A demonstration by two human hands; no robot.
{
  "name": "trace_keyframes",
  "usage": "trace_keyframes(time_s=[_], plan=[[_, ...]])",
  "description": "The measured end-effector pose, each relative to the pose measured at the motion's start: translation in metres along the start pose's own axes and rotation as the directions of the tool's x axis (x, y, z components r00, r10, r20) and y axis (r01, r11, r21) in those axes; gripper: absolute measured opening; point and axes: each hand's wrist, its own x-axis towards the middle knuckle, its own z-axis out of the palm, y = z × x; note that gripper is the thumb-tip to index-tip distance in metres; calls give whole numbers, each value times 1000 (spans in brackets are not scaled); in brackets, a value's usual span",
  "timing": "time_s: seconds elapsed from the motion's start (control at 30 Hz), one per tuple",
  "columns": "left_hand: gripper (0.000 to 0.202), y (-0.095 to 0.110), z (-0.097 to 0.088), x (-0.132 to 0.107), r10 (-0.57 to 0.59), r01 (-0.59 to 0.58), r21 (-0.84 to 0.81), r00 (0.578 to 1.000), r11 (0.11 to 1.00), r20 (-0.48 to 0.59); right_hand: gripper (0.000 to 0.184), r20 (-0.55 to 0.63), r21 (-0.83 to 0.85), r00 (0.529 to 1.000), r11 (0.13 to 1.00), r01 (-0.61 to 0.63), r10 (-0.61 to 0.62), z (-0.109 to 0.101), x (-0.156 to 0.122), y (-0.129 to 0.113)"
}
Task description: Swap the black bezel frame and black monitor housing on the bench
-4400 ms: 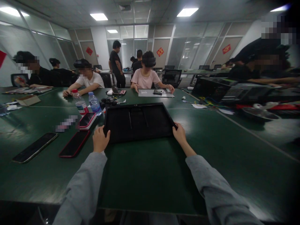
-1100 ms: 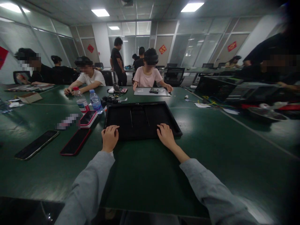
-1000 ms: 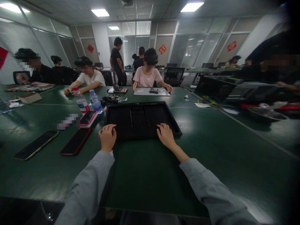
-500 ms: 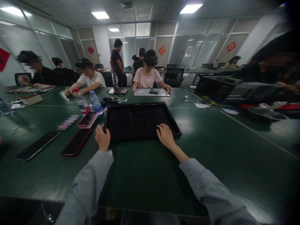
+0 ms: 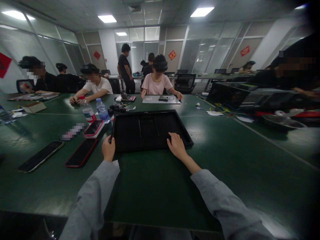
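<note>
A black monitor housing (image 5: pixel 127 133), shallow and rectangular with a raised rim, lies flat on the green table in front of me. Two thin upright lines and a small panel show in its middle. My left hand (image 5: pixel 108 149) is closed around the left rim close to the near corner; part of its fingers is hidden. My right hand (image 5: pixel 177 146) rests over the near rim, right of centre, fingers stretched out over the housing and thumb apart.
Left of the housing lie a red-edged phone (image 5: pixel 81 153), a dark phone (image 5: pixel 42 156) and a phone on a white box (image 5: pixel 94 129). Two plastic bottles (image 5: pixel 102 110) stand behind them. A person (image 5: pixel 157 83) sits opposite with a grey panel (image 5: pixel 150 101). Electronics (image 5: pixel 230 95) and a metal bowl (image 5: pixel 282 122) are at right.
My left hand has shifted slightly left and down along the rim, its fingers less raised. The right hand and the housing have hardly moved.
</note>
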Motion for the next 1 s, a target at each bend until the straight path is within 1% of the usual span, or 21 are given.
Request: trace_keyframes(time_s=[0.1,0.2,0.3,0.4,0.53,0.63,0.73,0.83,0.93,1.0], plan=[[41,0,-1,0,13,-14,23,1000,1000,14,53,-17,13,1000,1000,-9,9,0,0,0],[42,-1,-1,0,11,-12,35,1000,999,21,49,-36,18,999,999,-38,39,1,-1,2],[42,-1,-1,0,12,-13,41,1000,999,28,43,-86,28,990,993,-111,113,0,-1,5],[44,0,-1,0,18,-19,51,999,999,37,44,-127,89,978,984,-155,165,-2,-1,9],[45,1,-2,0,-1,-3,75,999,997,49,50,-151,202,967,964,-171,203,-5,1,10],[46,1,-2,0,-10,6,75,999,997,51,53,-156,234,963,955,-182,221,-6,1,9],[45,0,-2,0,-1,-2,63,999,998,46,55,-131,214,964,956,-202,233,-5,1,9],[44,0,-2,-1,4,-7,61,999,998,44,55,-111,152,970,968,-199,217,-5,1,8],[44,1,-3,-1,1,-4,65,999,998,48,53,-80,69,982,984,-163,169,-7,1,7],[44,2,-3,-1,2,-5,63,999,998,49,49,-51,20,991,992,-124,125,-10,0,5]])
